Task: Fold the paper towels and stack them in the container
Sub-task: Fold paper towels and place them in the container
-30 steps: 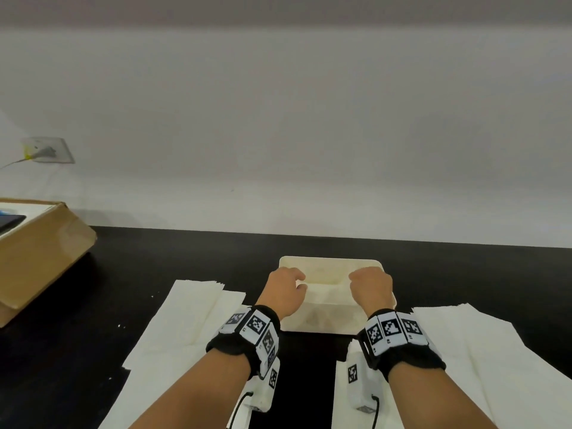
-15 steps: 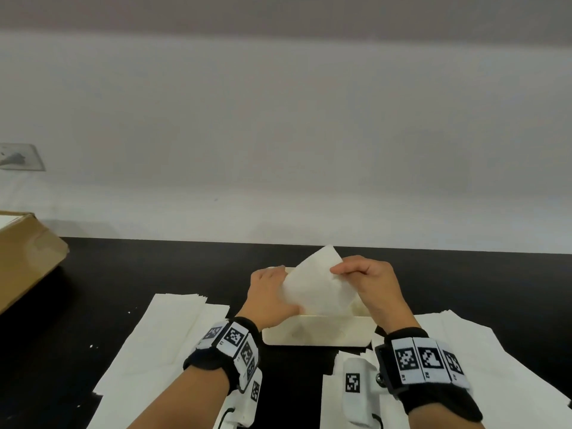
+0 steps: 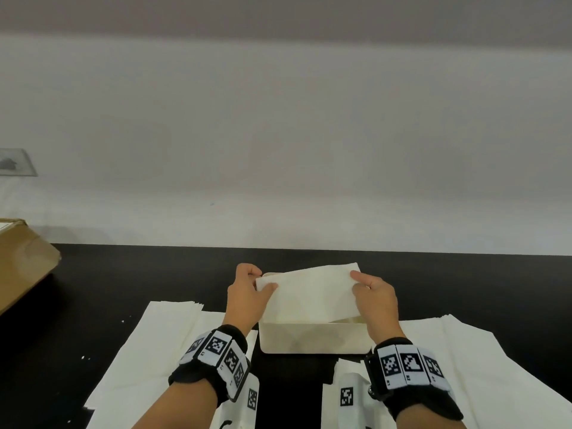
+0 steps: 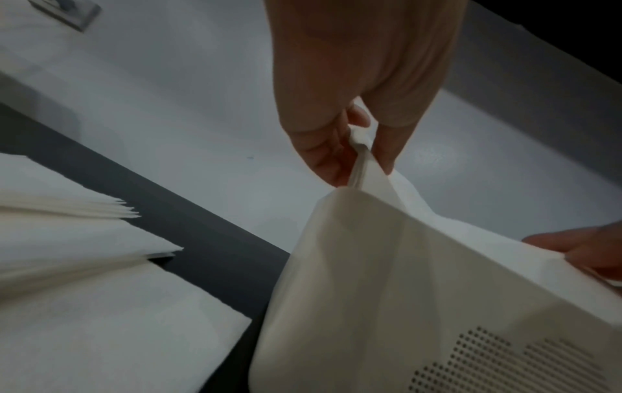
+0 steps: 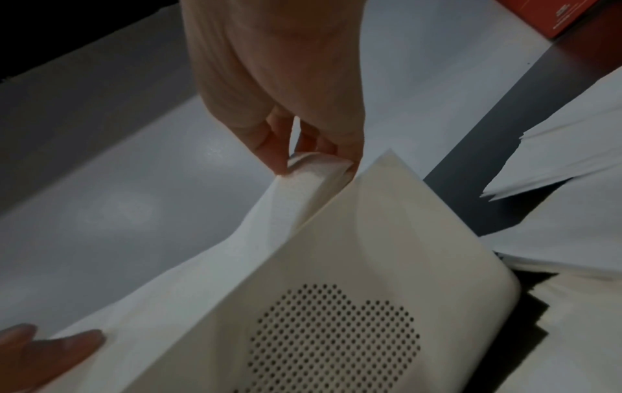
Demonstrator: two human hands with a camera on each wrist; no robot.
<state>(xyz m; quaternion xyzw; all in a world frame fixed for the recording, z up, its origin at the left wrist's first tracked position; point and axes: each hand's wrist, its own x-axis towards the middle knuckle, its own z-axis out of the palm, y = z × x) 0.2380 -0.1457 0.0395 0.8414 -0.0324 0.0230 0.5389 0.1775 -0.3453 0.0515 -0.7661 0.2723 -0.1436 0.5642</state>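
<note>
Paper towel now stretches flat and wide between my hands above the container; half a second ago it stood up in a peak with my hands closer together. My left hand pinches its left end between thumb and fingers, and my right hand pinches the right end. The container sits on the black table just near of the towel, its near wall perforated; I cannot tell what lies inside it. Flat stacks of towels lie to the left and right of it, and a cardboard box sits far left.
</note>
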